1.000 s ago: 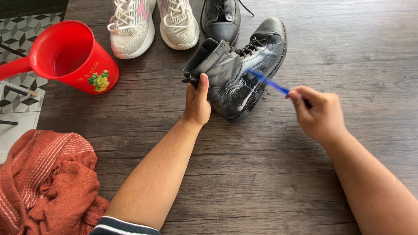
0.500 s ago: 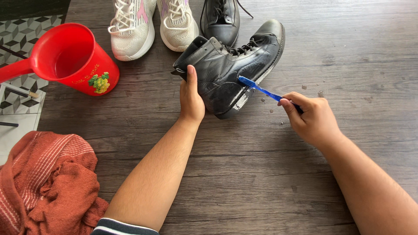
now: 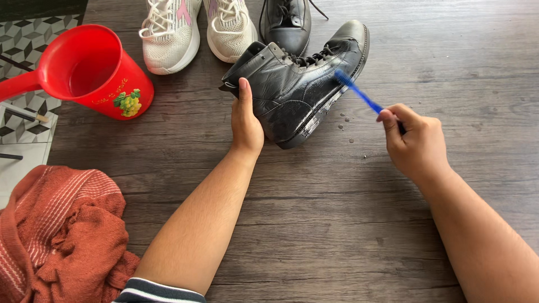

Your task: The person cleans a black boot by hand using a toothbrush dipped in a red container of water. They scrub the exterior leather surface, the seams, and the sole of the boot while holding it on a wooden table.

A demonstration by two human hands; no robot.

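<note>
Left hand (image 3: 245,124) gripping tilted black boot (image 3: 292,92); right hand (image 3: 416,146) holding blue toothbrush (image 3: 359,94). Second black boot (image 3: 287,25), two white sneakers (image 3: 171,36) at 12; one red jug (image 3: 92,73) at 10.

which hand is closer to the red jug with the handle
Left. The left hand grips the black boot, a short way to the right of the red jug. The right hand, holding a blue toothbrush, is farther right, beyond the boot.

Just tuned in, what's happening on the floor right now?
A person's left hand props a black lace-up boot on its side, while the right hand has a grip on a blue toothbrush, bristles at the boot's wet side near the sole. A red jug, white sneakers and an orange towel lie nearby.
</note>
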